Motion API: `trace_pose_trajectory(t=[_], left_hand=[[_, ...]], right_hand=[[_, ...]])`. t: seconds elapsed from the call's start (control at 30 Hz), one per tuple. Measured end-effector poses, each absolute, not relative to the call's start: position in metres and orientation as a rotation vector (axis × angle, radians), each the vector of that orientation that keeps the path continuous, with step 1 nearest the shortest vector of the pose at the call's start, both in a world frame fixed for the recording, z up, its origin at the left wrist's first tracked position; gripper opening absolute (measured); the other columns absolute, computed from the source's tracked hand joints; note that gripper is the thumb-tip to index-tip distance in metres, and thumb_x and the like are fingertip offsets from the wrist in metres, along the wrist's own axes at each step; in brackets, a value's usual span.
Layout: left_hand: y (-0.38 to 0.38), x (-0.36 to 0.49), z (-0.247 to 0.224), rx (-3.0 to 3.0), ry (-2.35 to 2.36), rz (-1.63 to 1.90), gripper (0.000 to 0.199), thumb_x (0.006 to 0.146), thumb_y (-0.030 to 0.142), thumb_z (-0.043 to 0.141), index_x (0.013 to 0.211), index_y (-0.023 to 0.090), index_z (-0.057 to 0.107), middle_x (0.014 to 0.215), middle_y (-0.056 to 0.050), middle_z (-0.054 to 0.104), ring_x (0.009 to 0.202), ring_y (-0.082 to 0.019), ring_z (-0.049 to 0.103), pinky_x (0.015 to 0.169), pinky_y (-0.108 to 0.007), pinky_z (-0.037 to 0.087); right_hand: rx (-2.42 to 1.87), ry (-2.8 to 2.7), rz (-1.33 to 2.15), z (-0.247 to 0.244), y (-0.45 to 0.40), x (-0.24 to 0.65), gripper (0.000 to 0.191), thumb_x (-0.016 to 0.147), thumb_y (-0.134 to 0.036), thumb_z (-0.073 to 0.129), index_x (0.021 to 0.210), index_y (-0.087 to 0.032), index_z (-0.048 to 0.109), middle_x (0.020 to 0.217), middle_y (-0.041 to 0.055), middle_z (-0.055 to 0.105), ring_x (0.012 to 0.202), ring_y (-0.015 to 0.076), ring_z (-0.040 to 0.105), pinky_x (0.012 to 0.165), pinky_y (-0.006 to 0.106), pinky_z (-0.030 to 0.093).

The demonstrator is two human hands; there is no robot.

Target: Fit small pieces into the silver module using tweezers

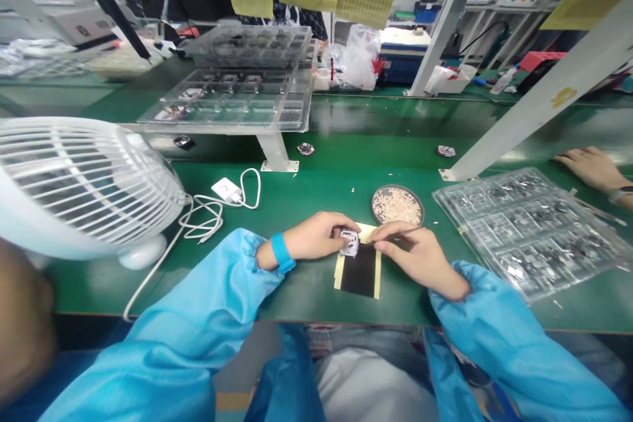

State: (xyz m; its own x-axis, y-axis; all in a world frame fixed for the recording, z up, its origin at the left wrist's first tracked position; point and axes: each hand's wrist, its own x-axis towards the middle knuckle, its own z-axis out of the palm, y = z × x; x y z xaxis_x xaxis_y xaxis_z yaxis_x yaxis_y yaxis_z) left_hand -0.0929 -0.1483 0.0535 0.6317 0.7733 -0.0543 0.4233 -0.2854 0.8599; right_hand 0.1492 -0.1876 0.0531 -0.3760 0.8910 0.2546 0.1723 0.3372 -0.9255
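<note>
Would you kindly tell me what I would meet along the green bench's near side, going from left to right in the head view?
White fan, white charger plug, left hand, small white housing held in it, right hand, clear tray of small parts.

The person wears a shiny light blue cloth coat [291, 376] with a puffy, wrinkly left sleeve [198, 323] and matching right sleeve [514, 330], both bunched at the ends, and a flat bright blue wristband [281, 253] by the bare left hand [319, 236], with whitish cloth [373, 386] showing in the middle.
</note>
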Motion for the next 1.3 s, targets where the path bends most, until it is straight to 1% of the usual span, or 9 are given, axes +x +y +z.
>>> trace_pose_trajectory(t=[0.17,0.23,0.3,0.43,0.57,0.83,0.97,1.1,1.3], left_hand=[[-0.150,-0.089,0.058,1.711,0.924,0.518,0.033,0.086,0.027,0.067,0.115,0.012,0.071,0.077,-0.002,0.067,0.057,-0.009,0.047,0.054,-0.021,0.036],[-0.152,-0.087,0.060,1.597,0.872,0.562,0.035,0.085,0.028,0.069,0.115,0.010,0.070,0.080,-0.003,0.069,0.062,-0.010,0.054,0.059,-0.022,0.042],[-0.154,-0.086,0.061,1.488,0.816,0.594,0.039,0.083,0.028,0.074,0.116,0.010,0.069,0.088,-0.006,0.072,0.071,-0.013,0.062,0.069,-0.025,0.049],[-0.155,-0.086,0.060,1.350,0.775,0.615,0.043,0.078,0.030,0.081,0.115,0.011,0.071,0.100,-0.009,0.075,0.087,-0.017,0.070,0.086,-0.030,0.054],[-0.156,-0.086,0.057,1.288,0.743,0.629,0.048,0.077,0.028,0.084,0.119,0.011,0.070,0.103,-0.011,0.075,0.090,-0.017,0.071,0.091,-0.031,0.054],[-0.154,-0.088,0.053,1.103,0.583,0.566,0.061,0.070,0.029,0.090,0.125,0.013,0.068,0.116,-0.013,0.072,0.108,-0.024,0.069,0.108,-0.041,0.046],[-0.154,-0.091,0.055,1.078,0.570,0.527,0.063,0.070,0.026,0.090,0.128,0.015,0.067,0.119,-0.013,0.072,0.110,-0.023,0.068,0.111,-0.040,0.044],[-0.154,-0.093,0.063,1.084,0.544,0.506,0.062,0.073,0.024,0.089,0.130,0.015,0.066,0.122,-0.013,0.071,0.112,-0.022,0.068,0.111,-0.038,0.044],[-0.155,-0.097,0.073,1.111,0.570,0.459,0.057,0.078,0.024,0.084,0.131,0.014,0.065,0.129,-0.014,0.067,0.121,-0.025,0.063,0.114,-0.039,0.041]], right_hand=[[-0.836,-1.904,0.680,0.057,-0.184,0.134,0.014,0.089,-0.018,0.071,0.102,-0.023,0.072,0.101,0.0037,0.074,0.096,0.0185,0.069,0.090,0.034,0.055],[-0.770,-1.950,0.617,0.059,-0.184,0.133,0.017,0.089,-0.015,0.070,0.104,-0.024,0.071,0.102,0.0039,0.073,0.097,0.0191,0.069,0.091,0.036,0.055],[-0.724,-1.969,0.595,0.060,-0.185,0.134,0.020,0.089,-0.013,0.070,0.105,-0.024,0.070,0.102,0.0039,0.073,0.097,0.0194,0.069,0.090,0.037,0.056],[-0.707,-1.953,0.586,0.060,-0.185,0.136,0.021,0.088,-0.010,0.069,0.105,-0.024,0.070,0.100,0.0036,0.074,0.095,0.0192,0.069,0.089,0.037,0.056],[-0.755,-1.920,0.596,0.057,-0.185,0.136,0.018,0.089,-0.012,0.070,0.102,-0.024,0.071,0.101,0.0040,0.073,0.095,0.0199,0.069,0.090,0.037,0.056],[-0.875,-1.758,0.694,0.055,-0.184,0.137,0.005,0.089,-0.020,0.072,0.089,-0.025,0.074,0.090,0.0021,0.075,0.088,0.0195,0.071,0.087,0.033,0.058],[-0.894,-1.703,0.736,0.055,-0.185,0.137,0.004,0.089,-0.023,0.072,0.086,-0.024,0.074,0.089,0.0033,0.075,0.087,0.0204,0.072,0.083,0.033,0.059],[-0.868,-1.651,0.782,0.055,-0.187,0.135,0.004,0.089,-0.022,0.072,0.087,-0.024,0.074,0.090,0.0030,0.075,0.086,0.0190,0.072,0.080,0.030,0.060],[-0.821,-1.590,0.863,0.053,-0.189,0.132,0.005,0.088,-0.019,0.073,0.087,-0.023,0.075,0.091,0.0038,0.074,0.088,0.0196,0.071,0.081,0.032,0.059]])
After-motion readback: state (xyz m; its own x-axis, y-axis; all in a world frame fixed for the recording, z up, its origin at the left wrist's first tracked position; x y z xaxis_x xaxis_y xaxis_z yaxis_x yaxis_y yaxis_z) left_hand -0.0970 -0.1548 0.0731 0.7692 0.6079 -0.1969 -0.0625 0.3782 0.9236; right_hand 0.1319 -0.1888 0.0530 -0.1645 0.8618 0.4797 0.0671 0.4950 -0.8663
